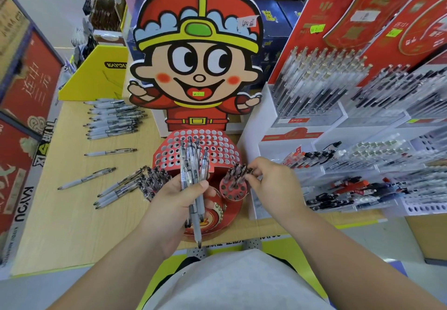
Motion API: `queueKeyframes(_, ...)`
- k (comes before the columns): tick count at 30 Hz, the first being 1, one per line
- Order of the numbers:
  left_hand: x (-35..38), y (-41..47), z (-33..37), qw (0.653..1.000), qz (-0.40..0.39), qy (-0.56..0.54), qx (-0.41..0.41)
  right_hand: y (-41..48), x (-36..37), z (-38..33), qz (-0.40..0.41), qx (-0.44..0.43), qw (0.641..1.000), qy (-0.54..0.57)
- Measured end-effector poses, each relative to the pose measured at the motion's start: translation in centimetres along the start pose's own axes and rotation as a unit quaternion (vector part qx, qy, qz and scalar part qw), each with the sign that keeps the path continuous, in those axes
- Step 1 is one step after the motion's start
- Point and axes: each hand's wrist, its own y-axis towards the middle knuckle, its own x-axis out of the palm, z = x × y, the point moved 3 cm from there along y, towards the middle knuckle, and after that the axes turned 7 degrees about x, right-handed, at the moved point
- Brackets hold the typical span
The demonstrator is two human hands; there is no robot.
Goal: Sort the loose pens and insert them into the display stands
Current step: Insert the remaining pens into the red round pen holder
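A red cartoon-figure display stand [217,150] with a perforated top stands in the middle of the wooden shelf. My left hand [179,200] grips a bundle of several clear pens [193,169], clips up and tips pointing down toward me. My right hand [271,179] pinches the top of a pen [248,171] at the small round holder [233,188] on the stand's right side, where several pens stand in holes. Another cluster of pens [156,179] fills the holder on the stand's left side. Loose pens [113,121] lie in a row on the shelf at the left.
More single pens [87,178] and a small pile [116,191] lie on the wooden shelf [72,213] to my left. White tiered racks [362,164] full of pens crowd the right. A yellow box [96,75] and red cartons [26,106] stand at the back left.
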Motion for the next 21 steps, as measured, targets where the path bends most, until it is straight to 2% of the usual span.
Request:
queueKeyframes(5,0.1,-0.5,0.2,0.999,-0.045,-0.011,-0.005,-0.4,-1.0,-0.2,0.000,0.013,1.000,0.017)
queueKeyframes(8,0.2,-0.8,0.4,0.996,-0.087,0.004,-0.002,-1.3,-2.5,-0.8,-0.004,0.043,0.994,0.099)
queueKeyframes(10,0.5,-1.0,0.7,0.992,-0.123,0.010,-0.007,-1.8,-3.4,-2.0,-0.061,0.083,0.968,0.228)
queueKeyframes(12,1.0,-1.3,0.9,0.986,-0.164,0.018,-0.013,-2.4,-4.0,-3.6,-0.151,0.110,0.911,0.367)
queueKeyframes(14,1.5,-1.5,0.9,0.982,-0.189,0.018,-0.015,-3.0,-4.2,-4.6,-0.204,0.105,0.876,0.425)
queueKeyframes(21,2.1,-2.3,0.1,0.981,-0.187,0.046,-0.020,-3.9,-4.2,-3.5,-0.228,0.102,0.864,0.436)
